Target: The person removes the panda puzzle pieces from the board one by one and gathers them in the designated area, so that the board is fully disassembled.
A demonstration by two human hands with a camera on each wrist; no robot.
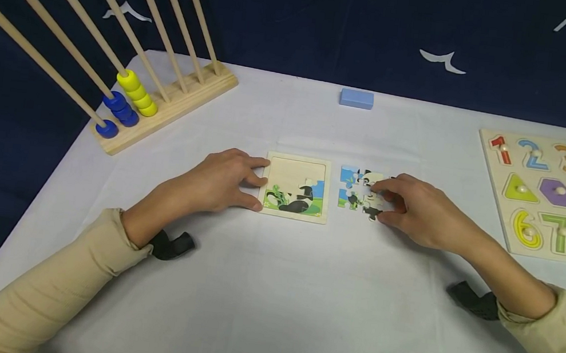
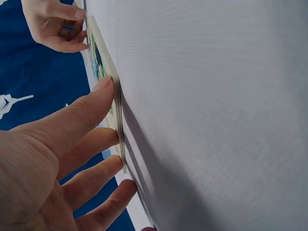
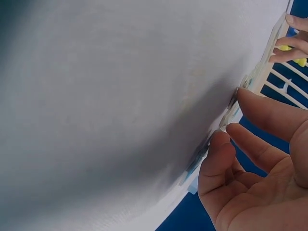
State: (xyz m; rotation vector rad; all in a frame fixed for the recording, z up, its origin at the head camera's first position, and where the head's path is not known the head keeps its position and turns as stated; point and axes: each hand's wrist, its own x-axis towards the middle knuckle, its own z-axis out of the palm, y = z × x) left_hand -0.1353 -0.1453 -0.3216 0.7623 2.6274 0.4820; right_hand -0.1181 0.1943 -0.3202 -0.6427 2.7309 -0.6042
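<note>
A square wooden puzzle tray (image 1: 291,170) lies flat on the table, its lower part filled with panda picture pieces (image 1: 297,201). My left hand (image 1: 225,182) touches the tray's left edge, thumb and fingers spread along it; the left wrist view shows the fingertips against the rim. Right of the tray lie several loose puzzle pieces (image 1: 350,175) with blue, green and panda markings. Over their right side, my right hand (image 1: 411,210) pinches a black-and-white puzzle piece (image 1: 372,212) low at the table, between thumb and fingers. The fingers partly hide that piece.
A wooden bead rack (image 1: 176,109) with blue and yellow beads and tall rods stands at the back left. A blue block (image 1: 357,98) lies at the back. To the right is a number-and-shape peg board (image 1: 504,217). Dark straps (image 1: 172,245) hang at both wrists.
</note>
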